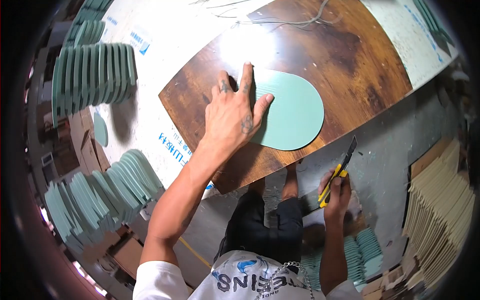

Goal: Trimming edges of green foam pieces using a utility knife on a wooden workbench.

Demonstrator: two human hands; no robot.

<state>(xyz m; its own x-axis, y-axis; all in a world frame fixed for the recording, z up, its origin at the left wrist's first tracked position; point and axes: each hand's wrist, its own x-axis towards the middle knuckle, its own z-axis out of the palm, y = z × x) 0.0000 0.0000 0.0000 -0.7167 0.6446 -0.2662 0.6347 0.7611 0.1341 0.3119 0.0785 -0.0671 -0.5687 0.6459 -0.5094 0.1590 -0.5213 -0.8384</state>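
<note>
A flat pale-green piece with rounded ends [292, 112] lies on a brown wood-grain board [360, 75]. My left hand [232, 112] rests flat on its left part, fingers spread, the thumb pointing right across it. The piece's left end is covered by that hand. Off the board's near edge, to the right, my right hand [337, 190] is closed around a yellow and black utility knife [334, 187]. The knife's dark blade is out and points up and away from me. It touches nothing.
Several similar green pieces stand in rows at the left [95, 77], with another row [105, 192] nearer me. Thin wires [300, 21] lie at the board's far edge. Under it is a white printed table [150, 95]. Stacked tan sheets [440, 200] stand at the right.
</note>
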